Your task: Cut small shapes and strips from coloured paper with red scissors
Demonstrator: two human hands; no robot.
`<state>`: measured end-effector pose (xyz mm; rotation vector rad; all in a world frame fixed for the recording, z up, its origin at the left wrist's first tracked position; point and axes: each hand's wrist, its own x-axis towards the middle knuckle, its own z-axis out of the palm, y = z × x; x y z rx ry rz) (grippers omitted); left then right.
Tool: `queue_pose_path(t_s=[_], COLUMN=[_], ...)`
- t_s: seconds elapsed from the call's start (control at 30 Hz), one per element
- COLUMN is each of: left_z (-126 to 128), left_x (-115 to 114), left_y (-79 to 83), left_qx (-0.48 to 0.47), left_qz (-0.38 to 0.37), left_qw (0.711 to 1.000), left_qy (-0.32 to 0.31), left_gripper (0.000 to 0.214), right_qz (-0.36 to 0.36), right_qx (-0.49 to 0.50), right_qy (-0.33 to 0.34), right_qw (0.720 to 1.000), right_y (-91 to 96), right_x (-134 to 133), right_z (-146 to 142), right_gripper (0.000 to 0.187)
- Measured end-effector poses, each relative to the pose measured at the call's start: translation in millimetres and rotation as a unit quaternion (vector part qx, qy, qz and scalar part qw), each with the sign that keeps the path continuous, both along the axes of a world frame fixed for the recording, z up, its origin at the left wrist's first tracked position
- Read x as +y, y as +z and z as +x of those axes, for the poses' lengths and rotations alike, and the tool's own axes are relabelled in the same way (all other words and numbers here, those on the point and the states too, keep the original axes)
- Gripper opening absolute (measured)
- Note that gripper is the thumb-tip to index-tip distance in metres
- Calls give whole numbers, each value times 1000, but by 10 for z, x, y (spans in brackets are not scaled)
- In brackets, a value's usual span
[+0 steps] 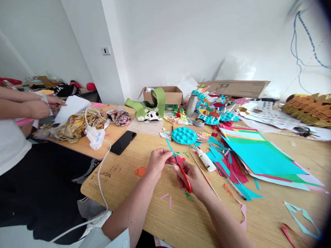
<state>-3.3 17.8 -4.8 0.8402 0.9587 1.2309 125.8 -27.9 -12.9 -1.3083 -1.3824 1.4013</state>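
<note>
My right hand (188,179) grips red-handled scissors (184,174) above the wooden table (121,186). My left hand (158,162) pinches a thin teal paper strip (170,150) close to the scissors' tip, with a small red paper scrap (180,159) just beyond. A white glue bottle (206,159) lies to the right of my right hand, beside a long wooden skewer (204,175). Small paper offcuts are scattered below my hands, and an orange paper fish (140,171) lies to the left.
A stack of coloured paper (263,155) and teal and red cut pieces fill the right. Beyond are a teal paper disc (184,135), a green panda bag (148,108), and a cardboard box (165,94). At left, a co-worker's hands (38,106) handle white paper near a black phone (123,142).
</note>
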Motion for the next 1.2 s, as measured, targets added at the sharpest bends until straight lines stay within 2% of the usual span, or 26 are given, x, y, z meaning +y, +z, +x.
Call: queue_pose_path(t_s=[0.47, 1.2], left_z=[7, 1], left_x=[-1, 11], left_y=[11, -16], left_qx=[2, 6], left_qz=[-4, 2], left_qw=[1000, 1000], left_qy=[4, 2], left_gripper=[16, 14], right_qz=[-5, -9], right_qx=[-2, 4], right_qy=[4, 8], right_qw=[1000, 1000], right_y=[49, 11], right_x=[-12, 0], right_z=[-9, -3], right_gripper=[41, 40])
